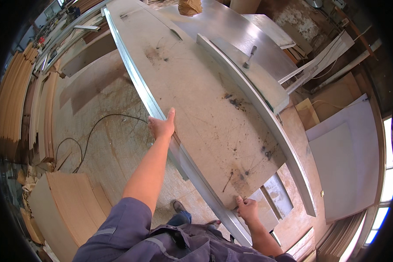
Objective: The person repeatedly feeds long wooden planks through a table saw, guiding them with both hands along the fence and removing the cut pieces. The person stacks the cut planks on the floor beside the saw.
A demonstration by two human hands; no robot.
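Note:
A long stained board (192, 100) lies before me, with a shiny metal channel (137, 81) running along its left edge. My left hand (161, 127) is closed over that channel about midway, its thumb pointing up along the board and its fingers bent over the outer side. Close to the board's near end, my right hand (247, 209) is curled into a pinch beside the channel. Whatever it holds is too small or hidden to make out. A second metal channel (266, 118) lies along the board's right side.
A dark-handled tool (250, 56) stands on a narrow panel beyond the right channel. Stacked wooden boards (14, 100) line the left side, and a pile of sheets (70, 205) sits at the lower left. A black cable (91, 126) crosses the floor. White panels (345, 161) lean at right.

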